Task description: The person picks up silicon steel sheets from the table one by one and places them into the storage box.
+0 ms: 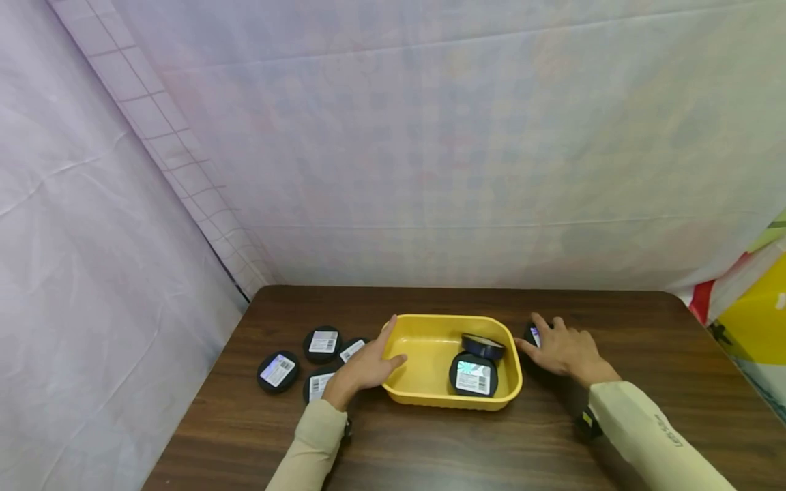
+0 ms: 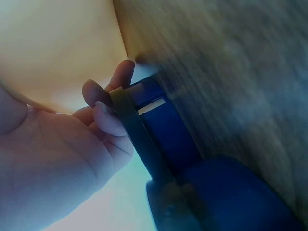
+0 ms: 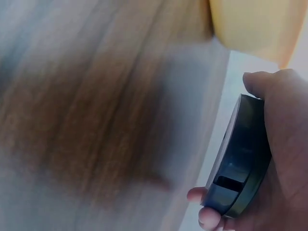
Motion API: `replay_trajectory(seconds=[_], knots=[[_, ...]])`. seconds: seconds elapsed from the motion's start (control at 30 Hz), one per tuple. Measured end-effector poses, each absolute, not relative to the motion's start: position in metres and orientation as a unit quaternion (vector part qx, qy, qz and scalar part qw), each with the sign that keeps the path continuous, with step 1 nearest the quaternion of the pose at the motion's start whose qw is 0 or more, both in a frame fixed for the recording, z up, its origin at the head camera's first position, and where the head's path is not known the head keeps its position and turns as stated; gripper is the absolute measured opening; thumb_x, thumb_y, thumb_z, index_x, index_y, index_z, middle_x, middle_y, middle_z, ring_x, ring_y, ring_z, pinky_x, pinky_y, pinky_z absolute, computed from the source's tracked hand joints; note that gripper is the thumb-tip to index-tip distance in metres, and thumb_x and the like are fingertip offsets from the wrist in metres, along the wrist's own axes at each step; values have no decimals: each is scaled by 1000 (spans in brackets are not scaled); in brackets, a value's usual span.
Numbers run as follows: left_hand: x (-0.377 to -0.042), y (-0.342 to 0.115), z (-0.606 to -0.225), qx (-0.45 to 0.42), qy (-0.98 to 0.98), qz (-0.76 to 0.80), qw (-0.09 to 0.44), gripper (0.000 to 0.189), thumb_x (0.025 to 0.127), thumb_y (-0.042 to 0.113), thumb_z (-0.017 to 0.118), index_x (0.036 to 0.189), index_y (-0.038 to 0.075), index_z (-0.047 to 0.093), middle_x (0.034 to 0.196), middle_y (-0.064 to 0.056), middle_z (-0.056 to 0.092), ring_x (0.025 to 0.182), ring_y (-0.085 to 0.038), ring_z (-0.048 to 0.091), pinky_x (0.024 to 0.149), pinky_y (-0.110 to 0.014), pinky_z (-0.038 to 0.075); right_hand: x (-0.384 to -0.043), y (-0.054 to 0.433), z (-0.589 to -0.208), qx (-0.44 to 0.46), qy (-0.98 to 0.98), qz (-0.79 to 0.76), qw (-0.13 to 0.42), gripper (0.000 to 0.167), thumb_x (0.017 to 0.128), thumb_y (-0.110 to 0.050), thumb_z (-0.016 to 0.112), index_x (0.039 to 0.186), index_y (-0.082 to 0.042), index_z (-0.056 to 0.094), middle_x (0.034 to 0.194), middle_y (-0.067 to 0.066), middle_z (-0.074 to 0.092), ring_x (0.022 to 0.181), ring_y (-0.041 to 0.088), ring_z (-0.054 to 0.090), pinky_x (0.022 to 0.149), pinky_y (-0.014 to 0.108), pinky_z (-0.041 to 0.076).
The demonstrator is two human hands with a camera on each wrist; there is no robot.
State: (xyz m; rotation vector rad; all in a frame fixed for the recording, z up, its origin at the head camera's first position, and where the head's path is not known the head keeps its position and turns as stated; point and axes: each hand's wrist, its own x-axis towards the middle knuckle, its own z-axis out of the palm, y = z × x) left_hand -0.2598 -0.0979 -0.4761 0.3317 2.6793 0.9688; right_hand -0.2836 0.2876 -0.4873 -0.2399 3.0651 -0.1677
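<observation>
At the middle of the table stands a yellow plastic basket [image 1: 424, 401]. My left hand [image 1: 368, 363] grips its left end, the thumb over the rim inside and the other fingers along the outside. To the right of the basket, my right hand [image 1: 568, 351] holds a dark roll of tape [image 3: 240, 154] between thumb and fingertips, its white label partly covered in the head view. Inside the basket lie a roll with a label facing up [image 1: 473, 375] and a tilted roll [image 1: 482, 346] leaning beside it.
Several labelled tape rolls lie left of the basket, including a leftmost roll [image 1: 278, 372] and a back one [image 1: 322, 343]. One roll [image 2: 163, 130] sits close beside my left hand. A white cloth [image 1: 430, 170] hangs behind the brown wooden table [image 1: 430, 450].
</observation>
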Motion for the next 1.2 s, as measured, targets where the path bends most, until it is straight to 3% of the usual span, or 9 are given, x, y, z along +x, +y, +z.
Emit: replay_trajectory(seconds=[0.53, 0.87, 1.2], knots=[[-260, -98, -478, 122, 926, 335, 124, 79, 99, 42, 56, 161, 27, 8, 154, -18, 39, 128, -32, 52, 106, -53, 39, -278, 277, -466, -71, 996, -55, 10, 95, 93, -74, 37, 150, 1, 34, 131, 42, 45, 97, 57, 58, 76, 65, 48], [-260, -98, -475, 124, 925, 337, 125, 80, 99, 43, 55, 161, 28, 7, 155, -18, 39, 128, -32, 52, 106, -54, 39, -278, 279, -455, -66, 996, -63, 6, 101, 91, -79, 31, 151, 2, 31, 131, 44, 43, 93, 56, 59, 70, 62, 49], [-260, -98, -477, 126, 923, 341, 126, 80, 100, 41, 55, 161, 28, 6, 157, -17, 36, 132, -32, 49, 108, -54, 37, -278, 276, -449, -52, 996, -76, -6, 103, 90, -80, 32, 152, 2, 29, 129, 43, 45, 94, 55, 58, 75, 64, 46]])
